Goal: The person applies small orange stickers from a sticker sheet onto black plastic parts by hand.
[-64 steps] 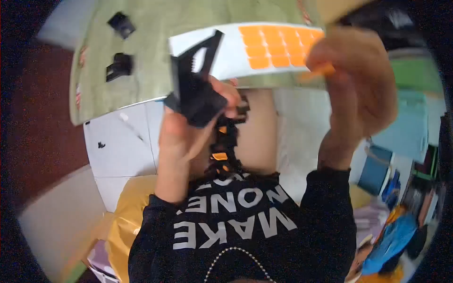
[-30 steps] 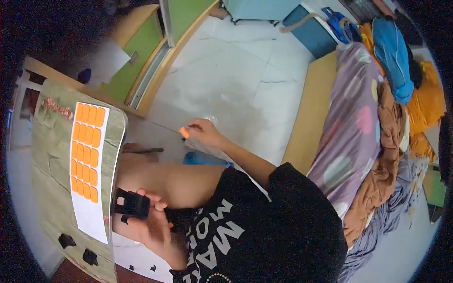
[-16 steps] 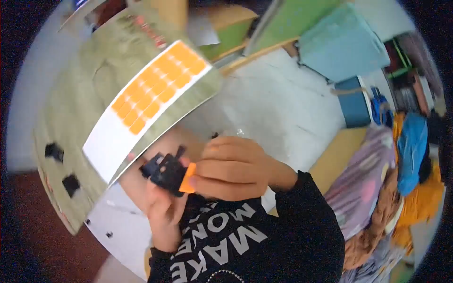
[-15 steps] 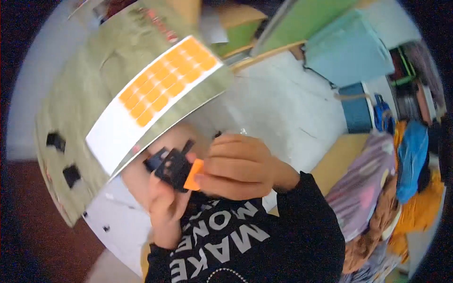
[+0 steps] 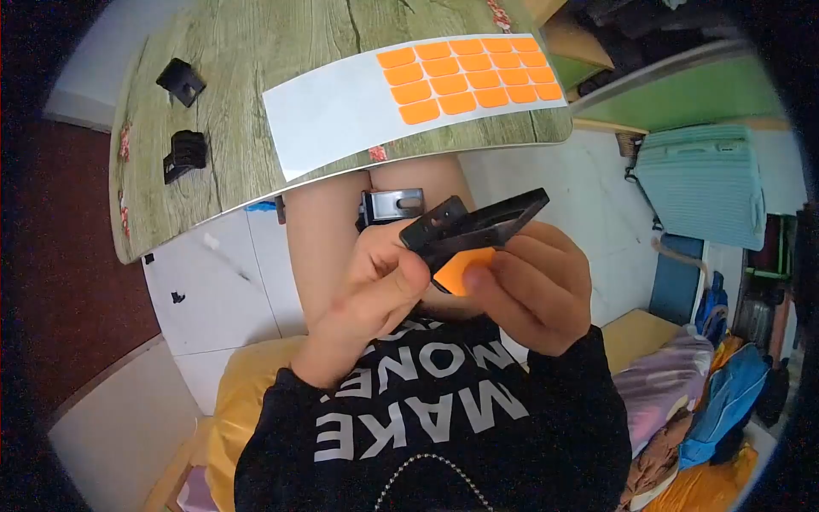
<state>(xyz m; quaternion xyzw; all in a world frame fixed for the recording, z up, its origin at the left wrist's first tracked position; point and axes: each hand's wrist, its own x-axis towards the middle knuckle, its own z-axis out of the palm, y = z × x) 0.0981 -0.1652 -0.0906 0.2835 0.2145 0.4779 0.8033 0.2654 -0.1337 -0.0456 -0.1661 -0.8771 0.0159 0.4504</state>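
Note:
My left hand is closed round the lower left end of a black plastic part, held above my lap. My right hand pinches an orange sticker against the underside of that part, its fingers also behind the part's right side. A sheet lies on the wooden-patterned table, with rows of orange stickers at its right and a bare white left part. Two more black parts, one upper and one lower, lie on the table's left side. A metal-and-black object rests between my thighs.
The table's near edge runs just beyond my knees. On the right stand a light-green case and a blue box, with a heap of clothes below. A yellow cushion is at lower left; small black bits lie on the floor.
The view has swung round, so the table now lies across the top. The black part has turned in my hands, and the orange sticker now sits against its underside.

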